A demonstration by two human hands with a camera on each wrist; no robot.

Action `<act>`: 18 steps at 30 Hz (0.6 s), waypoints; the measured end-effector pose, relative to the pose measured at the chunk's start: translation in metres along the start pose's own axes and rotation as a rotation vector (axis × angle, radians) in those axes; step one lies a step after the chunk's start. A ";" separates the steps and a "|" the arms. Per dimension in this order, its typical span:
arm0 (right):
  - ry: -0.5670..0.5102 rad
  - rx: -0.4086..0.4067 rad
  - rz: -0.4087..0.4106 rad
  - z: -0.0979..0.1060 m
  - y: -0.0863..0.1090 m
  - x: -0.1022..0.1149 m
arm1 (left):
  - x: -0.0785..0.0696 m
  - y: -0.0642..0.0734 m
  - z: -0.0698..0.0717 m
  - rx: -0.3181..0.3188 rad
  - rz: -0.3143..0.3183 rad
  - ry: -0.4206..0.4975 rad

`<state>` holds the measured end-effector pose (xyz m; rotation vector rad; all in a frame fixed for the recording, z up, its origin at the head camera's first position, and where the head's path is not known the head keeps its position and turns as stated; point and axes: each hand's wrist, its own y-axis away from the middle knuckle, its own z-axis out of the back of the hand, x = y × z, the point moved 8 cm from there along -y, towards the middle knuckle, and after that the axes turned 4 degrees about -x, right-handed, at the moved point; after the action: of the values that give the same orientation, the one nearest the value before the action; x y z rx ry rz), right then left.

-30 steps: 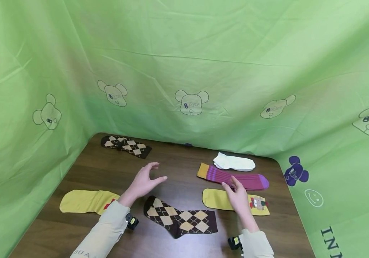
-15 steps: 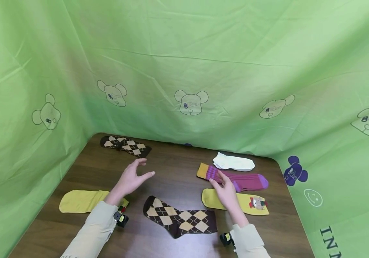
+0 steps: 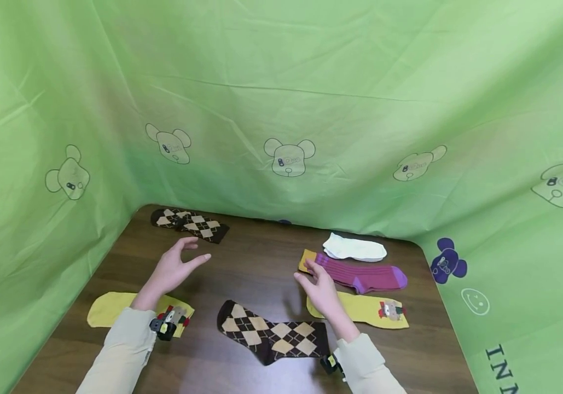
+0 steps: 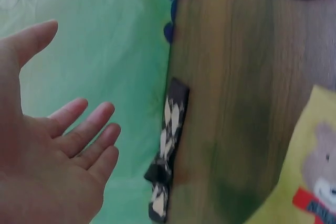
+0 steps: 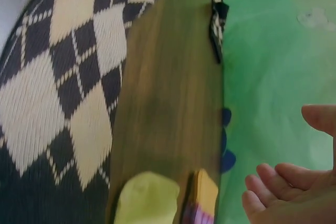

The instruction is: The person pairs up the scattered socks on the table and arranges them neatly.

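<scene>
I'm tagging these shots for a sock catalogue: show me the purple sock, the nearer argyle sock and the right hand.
Purple sock (image 3: pixel 360 273), head view: its ribbed middle.
Nearer argyle sock (image 3: pixel 276 339), head view: its diamond-patterned middle.
Right hand (image 3: pixel 323 290), head view: the back of it.

Head cam: my L wrist (image 3: pixel 145 299) hides the mid of the L yellow sock (image 3: pixel 109 310); my R hand (image 3: pixel 324 293) covers bits of the R yellow sock (image 3: pixel 365 308) & purple sock (image 3: pixel 365 272). Both sleeves (image 3: pixel 126 342), table (image 3: pixel 256 273) & curtain lettering (image 3: pixel 500 364) run off btm; bear-outline txt (image 3: pixel 288 161) too small to read. L wrist cam: my L hand (image 4: pixel 58 171) cut by L edge, L yellow sock by R & btm, its red label (image 4: pixel 315 206) blurred. R wrist cam: near argyle sock (image 5: pixel 79 77) cut at L & btm, R hand at R, both R-side socks at btm.
</scene>
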<state>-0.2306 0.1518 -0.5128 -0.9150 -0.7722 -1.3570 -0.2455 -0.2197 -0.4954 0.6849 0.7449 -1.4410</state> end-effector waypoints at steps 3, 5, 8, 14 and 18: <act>0.018 0.032 0.025 -0.010 0.002 0.008 | 0.009 0.000 0.010 0.002 0.017 -0.002; 0.031 0.056 0.029 -0.017 0.003 0.012 | 0.015 0.000 0.016 0.003 0.028 -0.012; 0.039 0.086 0.035 -0.026 0.003 0.017 | 0.024 0.002 0.026 0.004 0.048 -0.020; 0.040 0.120 0.079 -0.043 0.001 0.035 | 0.038 0.010 0.042 -0.011 0.067 -0.037; 0.020 0.127 0.100 -0.054 -0.001 0.050 | 0.045 0.018 0.049 -0.020 0.068 -0.053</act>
<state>-0.2309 0.0804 -0.4930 -0.8283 -0.7783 -1.2142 -0.2263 -0.2852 -0.5017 0.6485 0.6876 -1.3835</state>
